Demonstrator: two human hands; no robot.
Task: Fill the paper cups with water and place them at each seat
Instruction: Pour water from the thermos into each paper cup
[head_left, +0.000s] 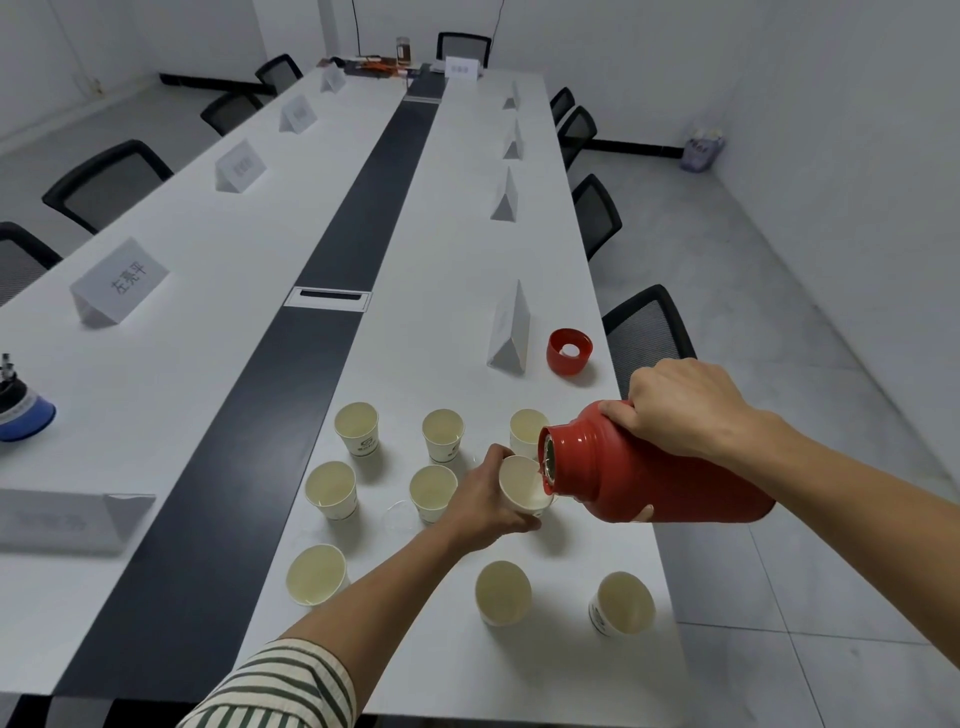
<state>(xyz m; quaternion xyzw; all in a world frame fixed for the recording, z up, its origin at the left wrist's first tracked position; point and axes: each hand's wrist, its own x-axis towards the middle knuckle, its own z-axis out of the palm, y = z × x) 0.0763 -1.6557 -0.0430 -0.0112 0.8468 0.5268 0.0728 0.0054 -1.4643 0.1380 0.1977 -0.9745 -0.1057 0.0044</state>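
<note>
Striped sleeve (280, 686) leads to the left hand (480, 501), which is wrapped round a tilted paper cup (519, 486) at the mouth of the red thermos flask (639, 478). The right hand (685, 410) grips the flask by its handle. Assessment: the cup is thin-walled, crushable and gets heavier as it fills, so it should be held lightly around mid-wall.

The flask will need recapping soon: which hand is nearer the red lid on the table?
Right. The right hand grips the flask just this side of the lid, to its right; the left hand holds a cup farther toward the person.
</note>
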